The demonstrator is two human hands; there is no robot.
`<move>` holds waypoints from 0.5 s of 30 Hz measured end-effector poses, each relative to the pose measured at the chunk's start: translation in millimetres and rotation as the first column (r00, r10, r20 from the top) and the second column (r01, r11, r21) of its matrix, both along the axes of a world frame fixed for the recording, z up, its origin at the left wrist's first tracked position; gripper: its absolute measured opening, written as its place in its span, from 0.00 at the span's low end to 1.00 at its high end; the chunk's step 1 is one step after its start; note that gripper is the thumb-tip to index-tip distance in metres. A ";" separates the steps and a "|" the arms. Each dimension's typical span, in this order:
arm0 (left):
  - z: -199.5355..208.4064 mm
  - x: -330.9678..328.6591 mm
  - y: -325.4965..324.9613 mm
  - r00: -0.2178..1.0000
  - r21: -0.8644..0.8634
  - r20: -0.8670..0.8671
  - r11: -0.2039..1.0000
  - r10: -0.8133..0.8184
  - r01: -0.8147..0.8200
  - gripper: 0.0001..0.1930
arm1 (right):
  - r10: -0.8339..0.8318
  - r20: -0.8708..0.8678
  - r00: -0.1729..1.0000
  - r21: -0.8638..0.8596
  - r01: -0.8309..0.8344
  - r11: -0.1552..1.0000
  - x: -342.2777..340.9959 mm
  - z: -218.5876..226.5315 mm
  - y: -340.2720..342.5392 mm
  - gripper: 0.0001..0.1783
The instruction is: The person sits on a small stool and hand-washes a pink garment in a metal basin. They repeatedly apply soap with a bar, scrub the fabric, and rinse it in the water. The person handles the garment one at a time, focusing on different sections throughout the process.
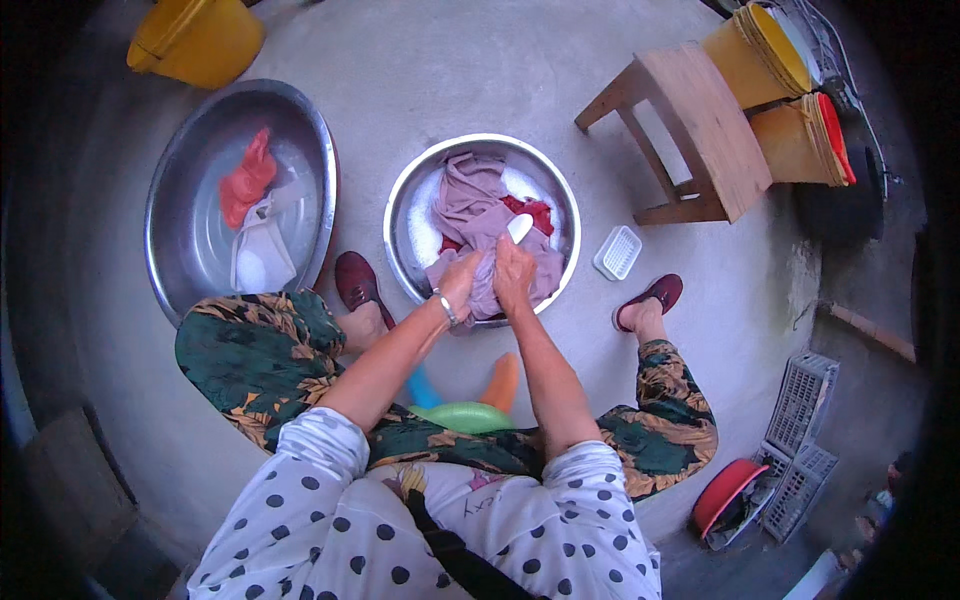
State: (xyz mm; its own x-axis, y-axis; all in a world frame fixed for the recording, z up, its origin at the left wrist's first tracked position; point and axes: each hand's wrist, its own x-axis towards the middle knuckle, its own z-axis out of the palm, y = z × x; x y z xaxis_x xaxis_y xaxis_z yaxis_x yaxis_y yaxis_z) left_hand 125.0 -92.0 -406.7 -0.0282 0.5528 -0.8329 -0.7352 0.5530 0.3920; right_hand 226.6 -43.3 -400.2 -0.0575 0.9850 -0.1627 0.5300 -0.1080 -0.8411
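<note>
Head view: left hand (462,278) and right hand (513,272) both clench the wet, bunched mauve cloth (470,210), which drapes over the near rim of the steel basin (400,215). Beyond the hands, the basin also holds suds and a red garment (535,212). Left of the hands, a larger basin (170,180) holds water, an orange cloth (247,180) and a white cloth (262,250).

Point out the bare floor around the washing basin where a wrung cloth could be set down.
Bare concrete lies beyond the small steel basin, between the yellow bucket and the wooden stool, and in the strip between basin and white soap tray. It is crowded inside the basin, where both hands grip the mauve cloth, and toward the large basin.
</note>
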 end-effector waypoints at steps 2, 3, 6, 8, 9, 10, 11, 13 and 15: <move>28.1 -9.8 8.9 0.993 0.079 0.110 0.995 0.052 -0.061 0.22 | -0.060 -0.260 0.964 -0.236 -0.003 0.972 5.9 33.2 9.8 0.23; 25.5 -20.8 11.8 0.994 0.069 -0.018 0.991 -0.110 0.111 0.22 | -0.024 -0.282 0.959 -0.196 -0.034 0.980 11.7 35.0 9.9 0.21; -1.1 -37.1 15.4 0.687 -0.158 -0.461 0.813 -0.562 0.560 0.20 | 0.107 -0.302 0.947 -0.130 -0.152 0.980 35.1 26.5 6.1 0.15; 5.8 -33.2 12.4 0.703 -0.099 -0.465 0.821 -0.538 0.563 0.19 | 0.050 -0.255 0.966 -0.008 -0.054 0.999 35.1 23.1 -1.1 0.13; 15.4 -29.7 12.8 0.712 -0.065 -0.469 0.824 -0.523 0.562 0.19 | 0.020 -0.234 0.972 0.058 -0.007 0.998 34.2 29.4 -1.3 0.13; 12.3 -24.8 8.5 0.895 0.031 -0.338 0.947 -0.291 0.320 0.18 | -0.089 -0.237 0.967 -0.028 0.085 0.996 27.2 35.4 -5.0 0.12; 16.1 -24.6 10.6 0.965 0.037 -0.197 0.982 -0.173 0.184 0.18 | -0.040 -0.270 0.962 0.083 0.064 0.994 14.6 42.9 -16.0 0.12; 23.2 -24.3 14.2 0.992 -0.013 0.089 0.996 0.086 -0.085 0.18 | 0.063 -0.317 0.946 0.299 0.037 0.954 -11.4 52.3 -43.0 0.15; -10.8 -23.0 7.8 0.999 -0.115 0.026 0.993 0.021 -0.018 0.19 | 0.098 0.026 0.995 0.224 -0.102 0.969 -25.6 41.6 -48.1 0.18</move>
State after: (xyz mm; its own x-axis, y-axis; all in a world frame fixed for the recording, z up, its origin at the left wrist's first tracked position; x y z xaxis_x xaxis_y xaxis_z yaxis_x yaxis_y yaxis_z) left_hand 102.0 -84.2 -417.5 -0.0149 0.4533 -0.8912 -0.7558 0.5784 0.3069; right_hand 201.0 -91.4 -358.6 -0.1568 0.9857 0.0611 0.5406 0.1374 -0.8300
